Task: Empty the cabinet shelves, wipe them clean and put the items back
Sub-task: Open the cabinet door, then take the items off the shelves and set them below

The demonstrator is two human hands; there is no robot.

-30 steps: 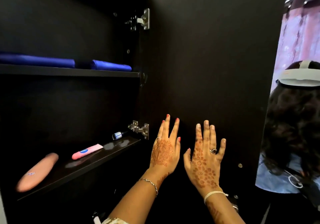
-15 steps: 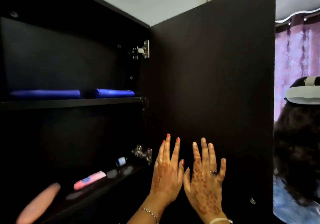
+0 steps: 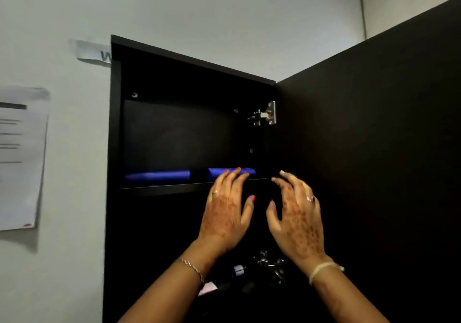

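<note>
At the upper shelf [image 3: 162, 190] edge, left hand [image 3: 224, 214] and right hand [image 3: 298, 222] hover, grips wide, empty.

Wall notice [image 3: 22, 158] at 9 o'clock: cut by left edge, print blurred, unreadable; label [image 3: 92, 51] at 10 o'clock partly behind cabinet [image 3: 114, 222]; left grip [image 3: 224, 212] fingertips overlap blue roll [image 3: 217, 172], contact cannot be told; pink item [image 3: 208, 288] at 6 o'clock mostly hidden behind left wrist.

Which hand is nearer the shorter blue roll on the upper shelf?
Left. The left hand has its fingertips overlapping the shorter blue roll; the right hand is beyond its right end.
</note>
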